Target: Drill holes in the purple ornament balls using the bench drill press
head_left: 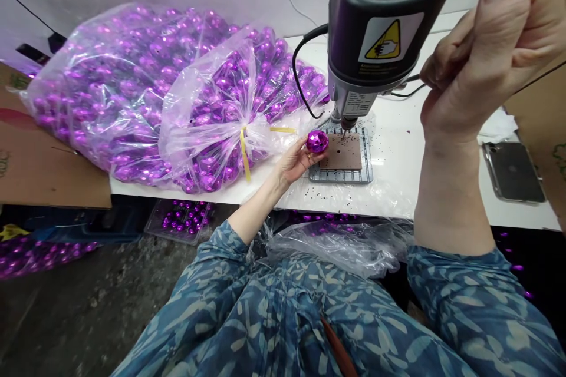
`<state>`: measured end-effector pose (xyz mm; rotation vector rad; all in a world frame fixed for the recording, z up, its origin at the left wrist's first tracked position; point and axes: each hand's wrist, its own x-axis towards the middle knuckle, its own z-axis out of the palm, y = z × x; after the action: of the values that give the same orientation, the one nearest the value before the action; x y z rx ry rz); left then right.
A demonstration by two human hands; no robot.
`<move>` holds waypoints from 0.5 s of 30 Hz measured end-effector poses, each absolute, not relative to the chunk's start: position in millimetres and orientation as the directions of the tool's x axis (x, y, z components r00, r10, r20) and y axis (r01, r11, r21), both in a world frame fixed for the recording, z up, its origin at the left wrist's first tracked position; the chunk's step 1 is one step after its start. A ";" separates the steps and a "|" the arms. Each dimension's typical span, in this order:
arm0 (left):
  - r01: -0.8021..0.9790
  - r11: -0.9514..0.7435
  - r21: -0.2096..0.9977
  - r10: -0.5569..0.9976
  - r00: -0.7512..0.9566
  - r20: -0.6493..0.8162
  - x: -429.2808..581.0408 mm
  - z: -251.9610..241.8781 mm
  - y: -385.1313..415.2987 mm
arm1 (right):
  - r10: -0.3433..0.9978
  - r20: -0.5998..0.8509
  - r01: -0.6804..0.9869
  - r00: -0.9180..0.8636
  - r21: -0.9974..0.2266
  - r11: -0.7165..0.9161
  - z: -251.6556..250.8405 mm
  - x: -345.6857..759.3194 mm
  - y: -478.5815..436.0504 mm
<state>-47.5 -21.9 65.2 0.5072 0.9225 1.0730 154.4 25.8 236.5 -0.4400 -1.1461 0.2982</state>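
Note:
My left hand [294,164] holds a shiny purple faceted ball [317,141] between thumb and fingers, just left of the drill bit [344,134]. Above stands a small black drill press [384,23] with a yellow warning label. Its bit points down at a brown board [349,156] with a dark hole in it, lying on the grey slotted base [368,172]. Dark crumbs are scattered over board and base. My right hand [495,53] is raised at the press's right side, its fingers closed round the lever, which is mostly hidden by the hand.
A big clear bag of purple balls [145,88], tied with yellow string [244,153], fills the table's left. A phone [513,171] lies at the right. Cardboard boxes [48,153] flank the table. Below are a clear tub [177,221] of balls and loose plastic film [340,244].

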 end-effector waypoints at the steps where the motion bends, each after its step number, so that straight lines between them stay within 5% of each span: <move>1: -0.546 0.429 0.720 0.899 0.182 -0.398 -47.9 68.1 -26.6 | 0.460 0.803 0.003 0.379 -0.498 0.867 237.1 154.6 24.3; 9: -0.616 0.469 0.633 0.883 0.320 -0.343 -42.4 85.2 -68.2 | 0.502 0.785 -0.016 0.365 -0.533 0.846 237.2 153.8 21.2; 15: -0.644 0.558 0.523 0.822 0.343 -0.454 -28.8 84.7 -79.9 | 0.495 0.790 0.001 0.361 -0.531 0.847 237.2 153.9 23.6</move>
<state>-28.8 -79.9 84.7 0.2710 0.7507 0.9678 153.9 23.6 237.2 -0.4907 -1.1688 0.3356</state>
